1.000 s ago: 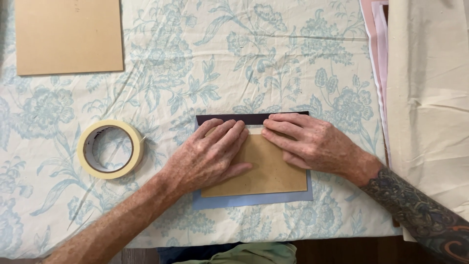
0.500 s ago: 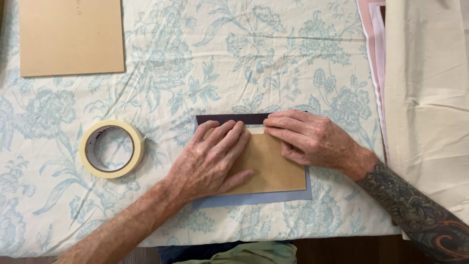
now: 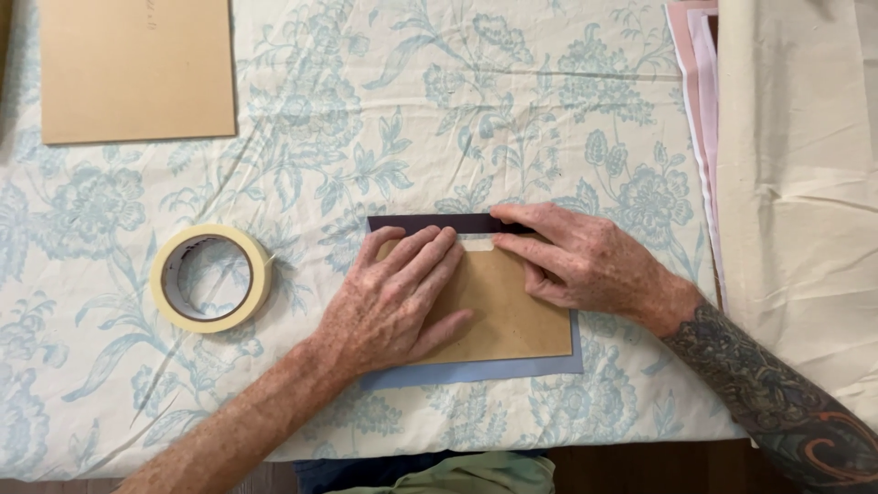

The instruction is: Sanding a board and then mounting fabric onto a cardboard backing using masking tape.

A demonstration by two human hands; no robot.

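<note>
Head view, looking straight down on a tabletop (image 3: 567, 101) covered by a pale cloth with a blue floral print.

Left hand (image 3: 393, 302): lies flat, palm down, on a small brown card (image 3: 512, 316). Fingers (image 3: 430, 256) extended and close together, pointing toward 1 o'clock. Nothing is gripped; the hand presses down, most likely to keep the card from sliding.

Right hand (image 3: 585, 261): comes in from 4 o'clock, forearm tattooed. Its fingers are stretched toward 9 o'clock along the card's top edge, flat rather than curled, closed on nothing. The fingertips rest on a short strip of pale tape (image 3: 477, 244), apparently rubbing it down.

The card sits at frame centre on a grey-blue sheet (image 3: 558, 364), which shows along its bottom and right edges. A dark maroon strip (image 3: 430, 222) runs along the top, at 12 o'clock of the card; the tape bridges card and strip. Whether the strip is a folded flap of the blue sheet or a separate piece, I cannot tell.

Roll of masking tape (image 3: 210, 277): lies flat at 9 o'clock of the left hand, near but apart, loose end toward the card.

Larger brown board (image 3: 137, 69) at 10 o'clock, well apart. Cream fabric (image 3: 796, 183) and pink sheets (image 3: 697, 82) lie along the right edge at 2 o'clock.
</note>
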